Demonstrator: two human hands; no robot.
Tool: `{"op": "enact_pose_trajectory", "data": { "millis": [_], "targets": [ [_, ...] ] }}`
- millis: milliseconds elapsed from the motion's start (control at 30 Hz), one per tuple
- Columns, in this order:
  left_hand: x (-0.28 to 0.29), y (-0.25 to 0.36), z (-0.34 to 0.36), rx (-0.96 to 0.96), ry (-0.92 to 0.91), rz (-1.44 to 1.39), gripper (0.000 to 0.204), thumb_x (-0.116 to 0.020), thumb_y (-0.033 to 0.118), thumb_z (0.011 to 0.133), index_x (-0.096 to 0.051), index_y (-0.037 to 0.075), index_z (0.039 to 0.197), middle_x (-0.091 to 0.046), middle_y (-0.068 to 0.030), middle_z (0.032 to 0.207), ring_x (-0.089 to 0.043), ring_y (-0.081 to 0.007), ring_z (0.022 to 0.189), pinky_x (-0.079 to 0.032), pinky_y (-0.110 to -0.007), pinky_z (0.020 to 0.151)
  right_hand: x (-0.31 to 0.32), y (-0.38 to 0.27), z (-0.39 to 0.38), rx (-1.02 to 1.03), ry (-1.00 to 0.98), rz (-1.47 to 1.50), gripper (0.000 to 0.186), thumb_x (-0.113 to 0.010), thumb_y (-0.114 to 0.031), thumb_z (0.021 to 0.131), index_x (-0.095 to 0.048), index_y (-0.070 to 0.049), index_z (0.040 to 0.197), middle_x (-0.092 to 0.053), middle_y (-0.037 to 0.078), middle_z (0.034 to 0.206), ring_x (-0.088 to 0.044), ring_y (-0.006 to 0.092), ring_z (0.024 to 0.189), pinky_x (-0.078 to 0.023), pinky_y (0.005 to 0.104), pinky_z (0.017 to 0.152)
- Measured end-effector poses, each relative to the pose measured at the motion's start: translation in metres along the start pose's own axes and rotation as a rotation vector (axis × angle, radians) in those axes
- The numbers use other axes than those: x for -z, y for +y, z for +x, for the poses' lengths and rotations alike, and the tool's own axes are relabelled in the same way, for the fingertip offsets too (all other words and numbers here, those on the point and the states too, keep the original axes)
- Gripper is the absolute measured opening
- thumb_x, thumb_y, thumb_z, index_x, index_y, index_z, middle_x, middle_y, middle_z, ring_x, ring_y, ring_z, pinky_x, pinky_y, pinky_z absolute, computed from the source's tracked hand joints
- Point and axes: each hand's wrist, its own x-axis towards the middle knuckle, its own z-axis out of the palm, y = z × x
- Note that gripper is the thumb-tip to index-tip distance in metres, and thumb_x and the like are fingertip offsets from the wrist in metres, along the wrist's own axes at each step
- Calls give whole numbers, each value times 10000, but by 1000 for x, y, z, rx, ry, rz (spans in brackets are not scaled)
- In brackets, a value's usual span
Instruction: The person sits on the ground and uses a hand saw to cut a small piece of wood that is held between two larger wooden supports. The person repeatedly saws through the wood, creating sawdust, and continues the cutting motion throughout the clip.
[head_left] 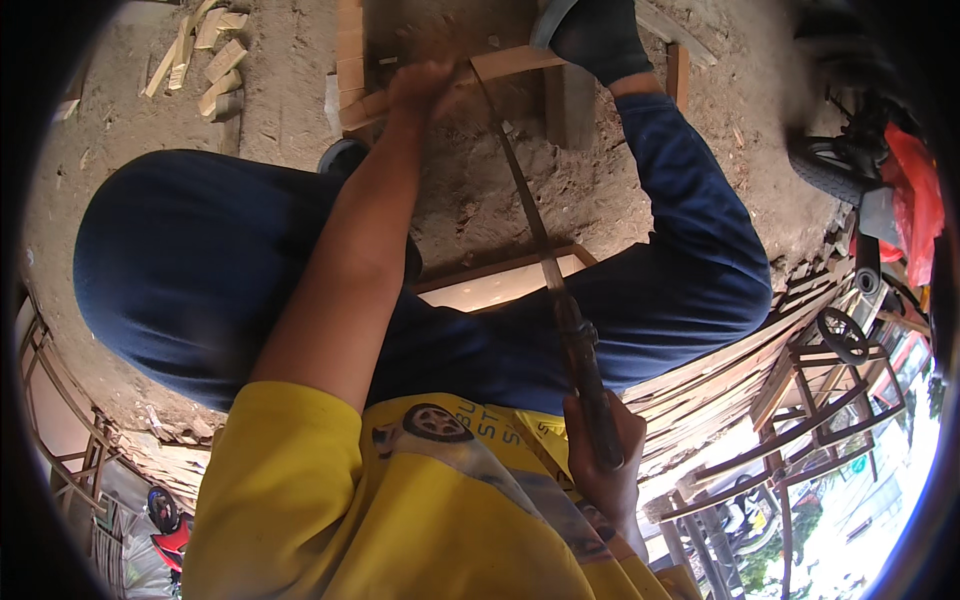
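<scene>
My right hand [605, 450] is closed round the dark handle of a long, narrow hand saw [522, 190]. The saw is seen nearly edge-on, so its teeth do not show. Its thin blade slants up and away to a pale wooden board [515, 63]. My left hand [425, 88] is at the board beside the blade's far end. Blur smears its fingers, and their grip is unclear. My foot in a dark sock [598, 38] rests by the board's right end.
Wood offcuts [222, 62] lie on the dirt floor at the far left. A wood-framed panel [500, 285] is below my legs. Stacked wooden strips [730, 395] lie at right, near a metal frame with a wheel [842, 335]. A tyre [835, 170] and red plastic [912, 195] are farther back.
</scene>
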Motion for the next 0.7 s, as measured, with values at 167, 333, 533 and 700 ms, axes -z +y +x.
{"op": "enact_pose_trajectory", "data": {
  "millis": [167, 333, 533, 700],
  "targets": [
    [-16, -2, 8, -38, -15, -36, 495, -684, 456, 784, -583, 111, 1124, -682, -177, 852, -678, -376, 794, -549, -474, 689, -34, 2, 78, 33, -37, 193, 130, -662, -41, 858, -631, -5, 979, -530, 137, 615, -522, 213, 443, -386, 385, 422],
    [-4, -5, 3, -4, -26, -15, 476, -703, 433, 774, -586, 108, 1101, -682, -180, 855, -677, -378, 802, -552, -464, 688, 5, -4, 13, 66, 51, 17, 54, -598, -4, 908, -618, 44, 892, -537, 60, 592, -445, 54, 544, -355, 258, 472],
    [5, 4, 6, -51, -31, -6, 416, -706, 411, 777, -598, 105, 1036, -689, -147, 864, -688, -346, 819, -565, -453, 680, -25, -2, 59, -81, -26, 234, 100, -605, -57, 922, -619, 33, 881, -543, 48, 584, -474, 56, 536, -365, 247, 473],
    [5, -1, 4, -33, -26, -6, 449, -677, 445, 799, -576, 101, 1069, -683, -172, 864, -678, -375, 829, -555, -477, 698, -27, 16, 16, 64, 73, 124, 135, -625, -80, 917, -595, 14, 825, -525, 37, 568, -474, 60, 514, -350, 248, 459]
  ]
}}
